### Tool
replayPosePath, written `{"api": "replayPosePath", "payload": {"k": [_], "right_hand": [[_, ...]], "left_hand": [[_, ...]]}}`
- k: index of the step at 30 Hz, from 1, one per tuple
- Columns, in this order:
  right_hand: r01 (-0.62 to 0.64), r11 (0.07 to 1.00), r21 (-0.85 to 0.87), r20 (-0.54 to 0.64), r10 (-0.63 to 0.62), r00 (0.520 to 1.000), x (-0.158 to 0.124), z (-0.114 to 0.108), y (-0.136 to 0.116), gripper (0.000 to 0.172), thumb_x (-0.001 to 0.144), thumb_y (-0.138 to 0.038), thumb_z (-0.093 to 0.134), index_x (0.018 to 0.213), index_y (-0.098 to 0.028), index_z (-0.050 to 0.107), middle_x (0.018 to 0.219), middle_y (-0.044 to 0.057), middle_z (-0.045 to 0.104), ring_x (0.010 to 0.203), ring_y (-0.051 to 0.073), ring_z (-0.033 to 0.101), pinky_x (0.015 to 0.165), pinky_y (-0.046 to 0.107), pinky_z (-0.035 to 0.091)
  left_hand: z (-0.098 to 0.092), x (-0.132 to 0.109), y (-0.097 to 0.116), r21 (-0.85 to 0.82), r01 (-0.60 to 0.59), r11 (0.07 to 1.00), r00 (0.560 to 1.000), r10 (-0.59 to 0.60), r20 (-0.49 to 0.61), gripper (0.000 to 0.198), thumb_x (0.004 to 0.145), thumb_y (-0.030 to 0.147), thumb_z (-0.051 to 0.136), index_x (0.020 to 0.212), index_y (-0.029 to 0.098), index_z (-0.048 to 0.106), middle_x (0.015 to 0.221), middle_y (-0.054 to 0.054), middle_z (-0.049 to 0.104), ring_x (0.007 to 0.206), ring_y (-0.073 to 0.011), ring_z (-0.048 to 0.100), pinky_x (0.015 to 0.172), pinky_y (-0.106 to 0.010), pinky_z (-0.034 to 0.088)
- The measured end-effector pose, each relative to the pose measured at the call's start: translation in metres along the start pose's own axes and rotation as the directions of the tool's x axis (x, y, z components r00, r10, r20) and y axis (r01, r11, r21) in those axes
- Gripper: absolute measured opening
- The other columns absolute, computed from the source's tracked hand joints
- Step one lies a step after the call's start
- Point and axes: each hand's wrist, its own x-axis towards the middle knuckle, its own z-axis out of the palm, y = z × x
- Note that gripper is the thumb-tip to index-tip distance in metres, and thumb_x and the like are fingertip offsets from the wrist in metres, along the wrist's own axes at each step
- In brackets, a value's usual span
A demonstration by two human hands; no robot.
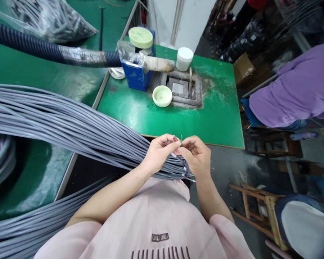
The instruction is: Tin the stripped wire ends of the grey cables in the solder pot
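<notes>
A large bundle of grey sheathed cables (70, 129) sweeps from the left toward my hands, its stripped ends fanning out below them. My left hand (159, 153) pinches the thin coloured inner wires (175, 141) of a cable end. My right hand (196, 154) meets it from the other side, its fingertips closed on the same small wires. The wires are thin, and my fingers hide most of them. More cable ends hang loose just under my hands, and further grey cable lies at the lower left.
Ahead stands a green workbench (218, 122) with a square metal pot (179, 89), a pale green bowl (162, 96), a white jar (184, 58), a blue box (136, 73) and a corrugated hose (54, 54). A person in a purple top (299, 88) sits at the right, beside a wooden stool (259, 212).
</notes>
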Motion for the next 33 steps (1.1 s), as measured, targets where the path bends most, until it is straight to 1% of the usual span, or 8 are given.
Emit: {"api": "replayPosePath", "payload": {"k": [6,11,16,19,21,24,28,33], "right_hand": [[0.008,0.998,-0.068,-0.049,-0.012,0.999,0.004,0.0,-0.004,0.009,0.083,-0.024,0.063,0.075,-0.02,0.06,0.07,-0.003,0.058,0.063,0.01,0.055,0.06,0.023,0.046],[0.054,0.989,-0.135,-0.117,-0.07,0.991,0.004,0.001,-0.004,0.009,0.083,-0.024,0.063,0.075,-0.021,0.061,0.072,-0.002,0.059,0.065,0.012,0.056,0.061,0.024,0.046],[0.194,0.98,-0.034,-0.183,-0.197,0.963,0.0,0.005,0.007,0.01,0.085,-0.02,0.059,0.075,-0.021,0.06,0.074,0.0,0.06,0.071,0.014,0.058,0.067,0.029,0.048],[0.255,0.966,0.033,-0.146,-0.248,0.958,-0.003,0.006,0.011,0.006,0.084,-0.018,0.058,0.08,-0.022,0.06,0.077,0.001,0.062,0.076,0.016,0.06,0.072,0.032,0.049],[0.251,0.968,0.001,-0.093,-0.25,0.964,-0.004,0.004,0.011,0.006,0.083,-0.016,0.059,0.084,-0.022,0.062,0.078,0.001,0.062,0.077,0.016,0.059,0.072,0.032,0.049],[0.25,0.956,-0.155,0.0,-0.253,0.968,-0.004,0.002,0.007,0.011,0.082,-0.014,0.061,0.086,-0.024,0.065,0.082,0.001,0.06,0.08,0.017,0.059,0.075,0.033,0.049],[0.321,0.853,-0.412,0.071,-0.322,0.944,-0.003,-0.001,0.005,0.013,0.084,-0.014,0.059,0.088,-0.025,0.065,0.087,0.003,0.061,0.085,0.018,0.059,0.077,0.035,0.05],[0.412,0.75,-0.518,0.139,-0.401,0.906,-0.003,-0.007,0.014,0.024,0.088,-0.014,0.056,0.105,-0.027,0.065,0.094,0.005,0.067,0.086,0.018,0.063,0.077,0.032,0.053]], "left_hand": [[0.001,0.0,-0.003,0.112,-0.03,0.993,1.0,0.031,-0.006,0.021,0.068,0.027,0.077,0.069,0.014,0.061,0.063,0.001,0.066,0.057,-0.0095,0.063,0.058,-0.019,0.05],[0.002,0.001,-0.004,0.076,-0.008,0.997,1.0,0.009,-0.014,0.023,0.066,0.029,0.078,0.068,0.014,0.06,0.06,0.0,0.066,0.056,-0.0103,0.063,0.057,-0.02,0.05],[0.0,0.004,-0.003,-0.015,0.052,0.999,0.998,-0.052,-0.023,0.02,0.067,0.028,0.077,0.069,0.014,0.062,0.056,0.0,0.066,0.052,-0.0091,0.061,0.055,-0.018,0.048],[-0.001,0.006,-0.003,-0.044,0.084,0.996,0.996,-0.085,-0.033,0.021,0.066,0.028,0.077,0.069,0.014,0.062,0.056,0.0,0.065,0.052,-0.0094,0.061,0.055,-0.019,0.048],[-0.001,0.006,-0.004,-0.05,0.089,0.995,0.995,-0.09,-0.035,0.021,0.065,0.028,0.078,0.069,0.014,0.062,0.057,0.001,0.065,0.052,-0.009,0.06,0.055,-0.018,0.047],[-0.001,0.007,-0.004,-0.07,0.076,0.995,0.996,-0.079,-0.034,0.021,0.064,0.027,0.078,0.067,0.015,0.062,0.058,0.003,0.063,0.051,-0.0066,0.057,0.053,-0.017,0.045],[-0.001,0.008,-0.004,-0.104,0.073,0.992,0.995,-0.08,-0.061,0.022,0.061,0.026,0.08,0.067,0.015,0.061,0.06,0.004,0.062,0.051,-0.0051,0.054,0.051,-0.016,0.044],[-0.003,0.01,-0.005,-0.14,0.082,0.987,0.993,-0.093,-0.073,0.026,0.06,0.028,0.081,0.07,0.015,0.06,0.062,0.004,0.063,0.054,-0.0074,0.058,0.054,-0.019,0.048]]}}
